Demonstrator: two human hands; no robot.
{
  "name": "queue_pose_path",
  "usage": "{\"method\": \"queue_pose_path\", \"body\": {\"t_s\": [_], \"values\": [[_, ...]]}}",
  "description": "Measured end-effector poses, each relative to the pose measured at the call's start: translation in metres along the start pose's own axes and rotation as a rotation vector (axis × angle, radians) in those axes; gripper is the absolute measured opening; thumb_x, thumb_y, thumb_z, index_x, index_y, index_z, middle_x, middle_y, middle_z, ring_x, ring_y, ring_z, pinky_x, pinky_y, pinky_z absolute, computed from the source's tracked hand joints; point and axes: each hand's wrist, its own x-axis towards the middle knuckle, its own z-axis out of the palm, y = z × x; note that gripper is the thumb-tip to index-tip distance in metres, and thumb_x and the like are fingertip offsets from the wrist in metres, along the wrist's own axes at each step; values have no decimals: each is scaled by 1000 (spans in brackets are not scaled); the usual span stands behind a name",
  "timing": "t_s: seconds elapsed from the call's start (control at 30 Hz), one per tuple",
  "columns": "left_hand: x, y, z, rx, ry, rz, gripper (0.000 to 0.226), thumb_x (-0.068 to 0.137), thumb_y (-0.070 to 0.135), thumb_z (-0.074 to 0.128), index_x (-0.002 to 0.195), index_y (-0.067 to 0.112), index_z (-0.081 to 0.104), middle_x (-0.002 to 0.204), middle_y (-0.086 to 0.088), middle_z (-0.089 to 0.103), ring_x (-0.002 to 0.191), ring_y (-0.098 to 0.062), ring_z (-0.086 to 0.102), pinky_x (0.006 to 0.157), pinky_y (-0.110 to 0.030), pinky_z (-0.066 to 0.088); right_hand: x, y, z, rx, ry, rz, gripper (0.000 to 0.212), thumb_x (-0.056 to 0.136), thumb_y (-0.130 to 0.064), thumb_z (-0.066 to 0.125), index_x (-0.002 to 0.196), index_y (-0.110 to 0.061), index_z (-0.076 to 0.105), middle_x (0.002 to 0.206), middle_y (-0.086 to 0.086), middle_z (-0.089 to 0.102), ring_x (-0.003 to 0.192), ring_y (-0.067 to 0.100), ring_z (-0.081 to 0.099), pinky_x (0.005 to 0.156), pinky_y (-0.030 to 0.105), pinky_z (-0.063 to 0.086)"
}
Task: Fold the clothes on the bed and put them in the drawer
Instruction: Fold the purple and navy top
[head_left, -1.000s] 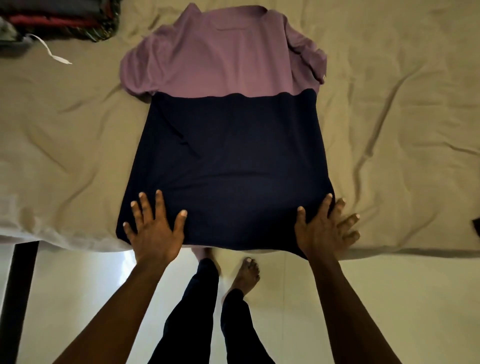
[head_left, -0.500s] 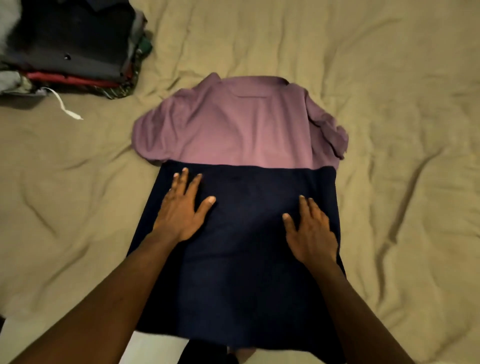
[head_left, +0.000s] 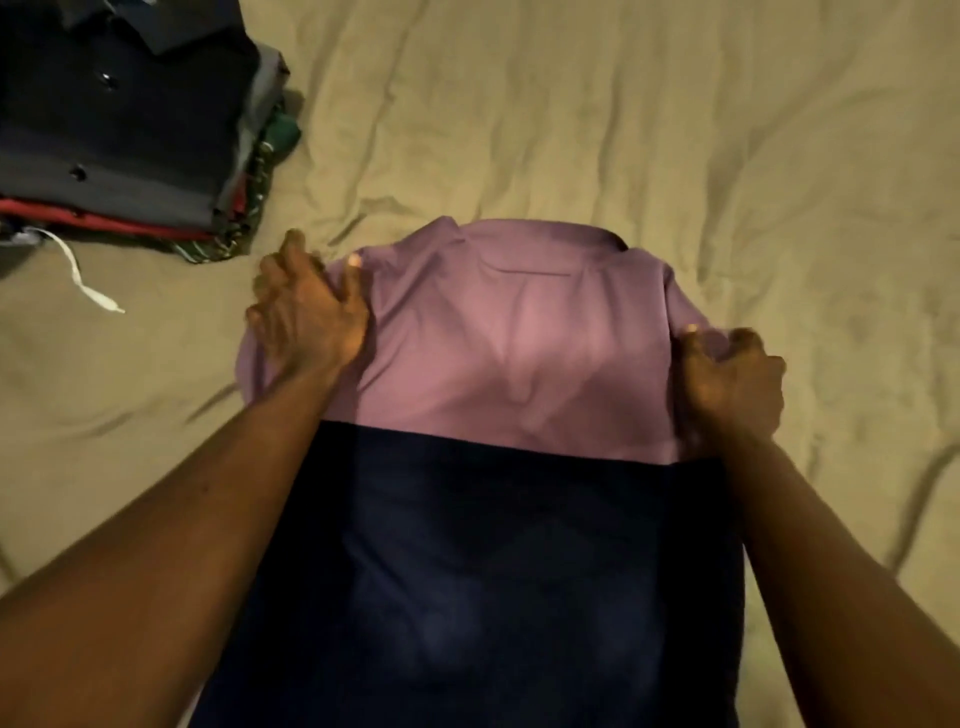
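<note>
Polo shirt (head_left: 519, 353), purple over navy, lies flat, back up, on the bed (head_left: 675, 130); left hand (head_left: 311, 317) and right hand (head_left: 730, 384) curl their fingers round its shoulders, seemingly ready to fold.

my shirt (head_left: 519, 343) is purple above, navy below; the bedsheet (head_left: 675, 130) tan; the stack (head_left: 124, 130) charcoal, red, green-striped.
</note>
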Motion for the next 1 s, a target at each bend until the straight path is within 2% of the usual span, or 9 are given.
{"method": "queue_pose_path", "body": {"t_s": [0.13, 0.23, 0.33, 0.47, 0.57, 0.7, 0.8, 0.9, 1.0], "values": [[44, 4, 2, 159, -146, 364, 39, 106, 45, 42, 118, 10, 54, 116, -26, 61, 103, -47, 61, 83, -52, 47, 46, -4, 2, -56, 111, -99, 29, 102, -33, 47, 118, -13, 61, 118, 24, 66, 110, 46, 60, 90, 46, 47], [97, 2, -1, 170, -60, 249, 39, 107, 42, 42, 113, 5, 54, 109, -33, 63, 99, -53, 61, 80, -56, 47, 87, 2, -6, -34, 278, -75, 31, 103, -34, 46, 117, -13, 63, 121, 22, 62, 111, 44, 58, 89, 46, 45], [119, -1, 4, 223, -104, 289, 41, 107, 44, 41, 115, 6, 53, 109, -34, 63, 101, -54, 61, 83, -57, 47, 112, 2, -5, -184, 183, -128, 35, 102, -37, 47, 117, -11, 65, 122, 23, 54, 113, 46, 55, 94, 51, 45], [110, 4, 14, 176, -90, 253, 44, 106, 47, 41, 116, 8, 55, 115, -30, 61, 105, -52, 59, 87, -56, 46, 108, -15, 2, -380, 345, -142, 36, 98, -32, 44, 122, -11, 61, 132, 20, 49, 126, 44, 42, 105, 55, 30], [103, 3, 11, 132, -79, 225, 49, 104, 56, 37, 115, 12, 54, 118, -25, 58, 107, -47, 57, 90, -56, 45, 89, -37, 15, -294, 384, -545, 44, 102, -42, 41, 138, -19, 53, 143, 11, 50, 131, 38, 43, 108, 51, 27], [108, -5, 6, 206, -165, 371, 48, 104, 55, 41, 118, 11, 53, 118, -24, 57, 105, -46, 57, 85, -55, 47, 84, -83, 42, -464, -5, -971, 36, 99, -39, 49, 127, -18, 56, 119, 16, 63, 110, 40, 53, 96, 50, 39], [122, -6, 0, 170, -159, 342, 46, 106, 52, 40, 116, 9, 54, 117, -26, 60, 104, -48, 59, 86, -55, 46, 95, -121, 38, -370, 39, -720, 21, 90, -26, 54, 109, -22, 63, 105, 13, 70, 105, 39, 58, 95, 48, 38], [127, -5, 0, 152, -152, 312, 47, 105, 52, 40, 112, 8, 54, 115, -27, 61, 103, -50, 60, 86, -55, 47, 103, -144, 32, -157, -181, -273, 34, 66, -35, 62, 95, -20, 70, 96, 9, 70, 98, 33, 62, 100, 43, 43], [123, -6, 3, 131, -181, 279, 44, 104, 52, 44, 110, 11, 57, 117, -24, 60, 105, -47, 60, 88, -52, 47, 101, -162, 33, 126, -349, -192, 42, 65, -48, 59, 87, -15, 74, 95, 9, 74, 92, 33, 66, 91, 42, 52]]}}
